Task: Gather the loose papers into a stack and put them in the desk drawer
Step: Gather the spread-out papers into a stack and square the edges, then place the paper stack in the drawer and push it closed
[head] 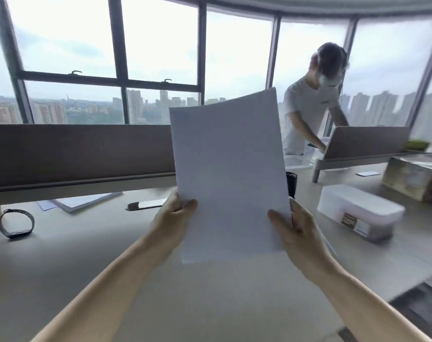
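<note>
I hold a stack of white papers [228,169] upright above the desk [62,262], its lower edge just over the desktop. My left hand [175,218] grips the stack's lower left edge, thumb in front. On the lower right edge my right hand [296,228] pinches it the same way. More white sheets [84,202] lie flat at the back left of the desk, partly under the divider. No drawer is in view.
A brown divider panel [74,154] runs along the desk's back. A wristband [16,224] lies at left, a phone [147,204] at the back middle, a white lidded box [358,213] at right. Another person [311,112] leans over the neighbouring desk.
</note>
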